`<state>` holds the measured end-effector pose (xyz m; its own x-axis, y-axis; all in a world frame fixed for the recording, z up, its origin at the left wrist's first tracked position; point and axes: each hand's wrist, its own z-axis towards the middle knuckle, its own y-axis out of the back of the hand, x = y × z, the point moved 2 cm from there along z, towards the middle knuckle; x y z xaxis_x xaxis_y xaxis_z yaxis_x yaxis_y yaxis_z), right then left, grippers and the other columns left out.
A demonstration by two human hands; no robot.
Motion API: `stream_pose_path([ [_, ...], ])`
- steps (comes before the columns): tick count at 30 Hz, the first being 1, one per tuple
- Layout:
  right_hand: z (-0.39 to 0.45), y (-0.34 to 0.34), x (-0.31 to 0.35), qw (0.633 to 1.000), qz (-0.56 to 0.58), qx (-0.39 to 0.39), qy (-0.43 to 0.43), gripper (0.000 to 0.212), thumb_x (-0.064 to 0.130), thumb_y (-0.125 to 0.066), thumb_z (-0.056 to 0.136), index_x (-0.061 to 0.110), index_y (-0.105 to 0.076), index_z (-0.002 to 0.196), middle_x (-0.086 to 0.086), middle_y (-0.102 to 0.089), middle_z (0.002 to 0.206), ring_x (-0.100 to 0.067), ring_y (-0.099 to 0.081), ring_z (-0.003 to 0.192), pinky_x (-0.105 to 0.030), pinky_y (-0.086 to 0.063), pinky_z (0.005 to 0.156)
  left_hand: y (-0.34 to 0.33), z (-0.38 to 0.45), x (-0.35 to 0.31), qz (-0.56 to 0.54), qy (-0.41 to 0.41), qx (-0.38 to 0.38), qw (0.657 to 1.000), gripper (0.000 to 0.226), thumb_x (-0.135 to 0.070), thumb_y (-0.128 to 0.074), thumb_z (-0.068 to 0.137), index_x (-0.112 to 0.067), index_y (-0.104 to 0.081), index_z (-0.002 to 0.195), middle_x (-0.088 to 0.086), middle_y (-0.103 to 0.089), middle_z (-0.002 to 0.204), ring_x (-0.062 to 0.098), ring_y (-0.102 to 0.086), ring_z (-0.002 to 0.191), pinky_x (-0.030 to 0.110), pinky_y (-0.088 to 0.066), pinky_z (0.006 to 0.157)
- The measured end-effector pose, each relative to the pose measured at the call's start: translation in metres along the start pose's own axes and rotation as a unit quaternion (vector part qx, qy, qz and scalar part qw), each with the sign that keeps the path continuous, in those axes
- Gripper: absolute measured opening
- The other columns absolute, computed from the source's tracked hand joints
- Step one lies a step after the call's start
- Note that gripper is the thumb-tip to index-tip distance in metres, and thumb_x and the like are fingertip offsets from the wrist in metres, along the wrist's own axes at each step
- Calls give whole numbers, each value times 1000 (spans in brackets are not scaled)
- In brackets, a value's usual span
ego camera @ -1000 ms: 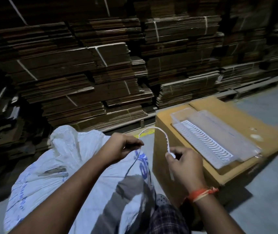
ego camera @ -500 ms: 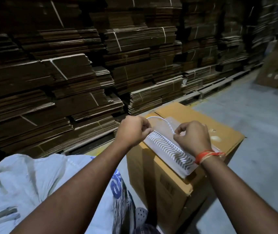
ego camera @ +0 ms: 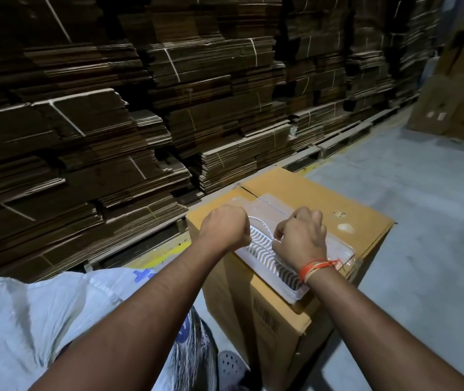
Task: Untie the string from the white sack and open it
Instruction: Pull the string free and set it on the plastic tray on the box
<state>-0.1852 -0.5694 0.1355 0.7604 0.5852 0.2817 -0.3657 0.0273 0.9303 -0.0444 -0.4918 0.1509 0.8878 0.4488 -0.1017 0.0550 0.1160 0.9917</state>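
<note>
Head view: both fists, left hand point(ego camera: 226, 227) and right hand point(ego camera: 301, 238), closed on thin white string point(ego camera: 257, 221), now carried off crumpled white woven sack point(ego camera: 27, 314) below-left of them; untying looks done, opening remains.

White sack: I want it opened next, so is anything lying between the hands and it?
Nothing visible does. Both the left hand and right hand are closed above the clear tray on the cardboard box; the white sack lies uncovered beneath the left forearm.

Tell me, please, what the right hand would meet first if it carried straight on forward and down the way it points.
Most likely the clear plastic tray on the cardboard box: the right hand hangs fisted directly over it. How far above the tray it sits is unclear from this one view.
</note>
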Motion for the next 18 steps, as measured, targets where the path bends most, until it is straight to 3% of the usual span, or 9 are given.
stream_pose_path([
  [5,2,-5,-5,998,-46,28,38,18,31,-74,87,24,-80,102,-4,-53,117,-28,-40,115,-41,-43,98,-7,12,-5,27,-10,59,998,12,-26,-76,84,-21,-82,93,3,-77,89,27,-72,84,34,-58,68],
  [8,-1,-3,-13,998,-5,35,42,27,40,-76,86,26,-78,109,-1,-51,119,-24,-40,118,-39,-42,101,-3,18,-7,17,-33,47,998,16,-33,-75,87,-24,-84,96,-1,-79,92,21,-70,82,31,-51,65],
  [12,-5,10,-41,994,112,-16,-9,16,42,-74,88,32,-76,101,4,-52,118,-18,-41,118,-29,-39,92,12,28,-8,-41,-47,-21,998,21,-40,-69,90,-27,-83,99,-7,-79,91,14,-71,85,30,-57,71],
  [15,-3,14,-74,984,156,-50,-71,9,37,-73,88,31,-78,91,1,-62,114,-23,-50,120,-31,-36,88,16,40,-9,-65,-44,-44,996,21,-42,-67,91,-28,-80,100,-10,-71,84,14,-70,86,28,-51,71],
  [18,-5,10,-108,968,192,-66,-150,8,34,-72,84,29,-79,83,-5,-70,111,-28,-62,110,-30,-46,85,13,60,-13,-70,-55,-35,995,29,-43,-67,92,-26,-77,113,-9,-75,94,14,-69,90,28,-50,72],
])
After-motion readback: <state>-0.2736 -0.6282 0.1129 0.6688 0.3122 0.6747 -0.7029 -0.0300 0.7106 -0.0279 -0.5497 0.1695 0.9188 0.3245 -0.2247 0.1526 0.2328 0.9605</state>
